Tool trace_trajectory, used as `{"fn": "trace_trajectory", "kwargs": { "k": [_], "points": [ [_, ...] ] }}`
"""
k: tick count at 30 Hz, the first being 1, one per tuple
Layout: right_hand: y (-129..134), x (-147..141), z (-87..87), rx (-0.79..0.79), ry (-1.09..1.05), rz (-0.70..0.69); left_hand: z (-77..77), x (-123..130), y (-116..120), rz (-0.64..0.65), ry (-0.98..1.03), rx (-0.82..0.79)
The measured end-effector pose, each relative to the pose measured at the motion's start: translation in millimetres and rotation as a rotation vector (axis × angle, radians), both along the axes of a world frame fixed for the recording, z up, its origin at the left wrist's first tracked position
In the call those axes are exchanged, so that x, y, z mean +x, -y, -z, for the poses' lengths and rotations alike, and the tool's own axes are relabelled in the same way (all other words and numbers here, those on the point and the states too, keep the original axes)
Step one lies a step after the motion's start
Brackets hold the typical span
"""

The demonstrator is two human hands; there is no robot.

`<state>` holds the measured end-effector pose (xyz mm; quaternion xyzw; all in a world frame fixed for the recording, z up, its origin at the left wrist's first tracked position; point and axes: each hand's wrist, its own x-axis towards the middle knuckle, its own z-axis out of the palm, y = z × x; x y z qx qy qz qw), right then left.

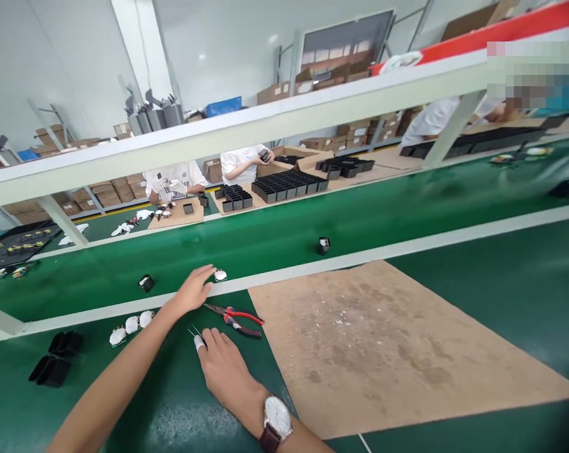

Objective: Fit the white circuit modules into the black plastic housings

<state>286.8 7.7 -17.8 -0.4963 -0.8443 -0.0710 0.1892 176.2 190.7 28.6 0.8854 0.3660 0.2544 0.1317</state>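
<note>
My left hand [195, 290] reaches over the pale rail with its fingers stretched out. Its fingertips are right beside a small circuit board with a white top [220, 275] on the green belt; I cannot tell whether they touch it. My right hand [225, 368], with a watch on the wrist and a white cover on one fingertip, rests low over the green bench. Two thin prongs of tweezers [195, 331] stick out from its closed fingers. Red-and-black-handled pliers [234, 318] lie just beyond my right hand.
Several white-topped boards [132, 324] and black plastic cases [58, 358] lie at left. A stained cardboard sheet [407, 390] covers the bench at right. Black cases [324, 245] sit on the green belt [265, 242]. Co-workers work beyond the overhead beam [246, 126].
</note>
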Motion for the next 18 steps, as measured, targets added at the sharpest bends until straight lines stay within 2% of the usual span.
{"fn": "trace_trajectory", "kwargs": {
  "k": [3, 5, 7, 10, 12, 15, 18],
  "points": [
    [0, 4, 0.6, -0.001, 0.022, -0.007, 13.8, 39, -7, 0.026, 0.033, -0.01],
    [0, 6, 1.6, -0.006, 0.032, -0.02, 16.8, 50, -13, 0.0, 0.062, -0.011],
    [0, 7, 2.2, -0.012, 0.036, -0.031, 14.5, 50, -15, -0.046, 0.098, -0.008],
    [1, 7, 1.7, -0.008, 0.023, -0.024, 2.7, 33, -7, -0.106, 0.152, -0.007],
    [1, 6, 0.4, -0.001, 0.008, -0.012, -8.4, 13, 10, -0.108, 0.174, -0.012],
    [1, 5, -1.5, -0.007, -0.01, -0.006, -21.7, -25, 53, -0.078, 0.19, -0.028],
    [1, 6, -1.7, -0.019, -0.012, -0.021, -20.0, -66, 109, -0.074, 0.196, -0.036]
  ]
}}
